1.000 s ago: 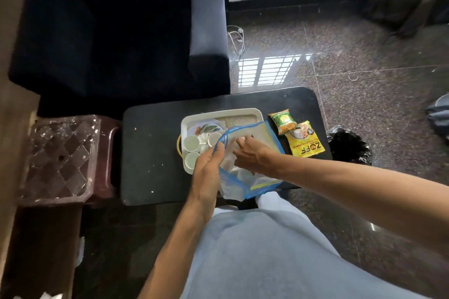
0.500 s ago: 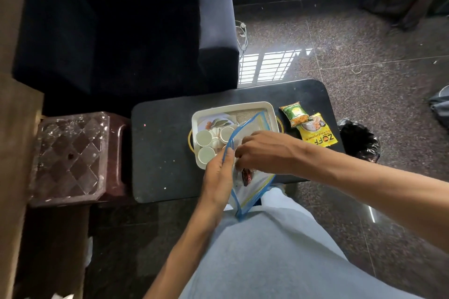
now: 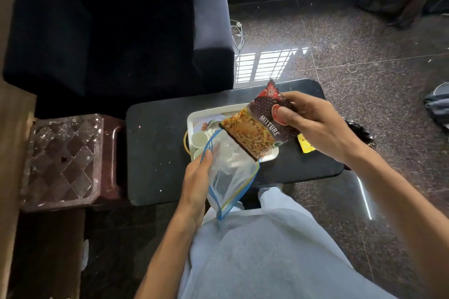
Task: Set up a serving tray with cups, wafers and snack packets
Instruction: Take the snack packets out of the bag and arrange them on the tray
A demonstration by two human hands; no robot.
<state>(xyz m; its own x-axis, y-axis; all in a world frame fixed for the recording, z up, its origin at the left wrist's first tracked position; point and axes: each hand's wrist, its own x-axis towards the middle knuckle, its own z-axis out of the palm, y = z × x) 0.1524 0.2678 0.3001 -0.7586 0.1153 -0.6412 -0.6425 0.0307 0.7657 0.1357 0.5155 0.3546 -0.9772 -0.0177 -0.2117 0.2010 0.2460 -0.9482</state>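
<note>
A: Holding anything in the right hand (image 3: pixel 315 128)?

B: Yes. Clamped on the mixture packet (image 3: pixel 257 128), pinching its dark upper end, thumb on the front, fingers behind. Held in the air, tilted, over the 3 o'clock half of the tray (image 3: pixel 194 116). Lower end right at the mouth of the zip bag (image 3: pixel 230 177); touching or not, cannot tell.

A: And the left hand (image 3: pixel 196 177)?

B: Gripping the zip bag at the 9 o'clock side of its blue-edged mouth, thumb against the rim. Clear and limp, hanging past the 6 o'clock edge of the worktop (image 3: pixel 158 153), down toward the lap. Contents: cannot tell.

A: Spotted the cups (image 3: pixel 199 139)?

B: On the tray, white, bunched at its 9 o'clock side, partly hidden behind the bag. Cannot count them.

A: Anything else on the worktop?

B: Only a corner of a yellow packet (image 3: pixel 306 146), at 3 o'clock of the tray, peeping from under the right hand.

A: And around it?

B: At 9 o'clock, a stool (image 3: pixel 63 158) with a clear faceted top, just beside the worktop. From 10 to 12 o'clock, a dark sofa (image 3: pixel 121 31). At 3 o'clock, on the floor, a black bin bag (image 3: pixel 359 131), partly behind the right wrist.
</note>
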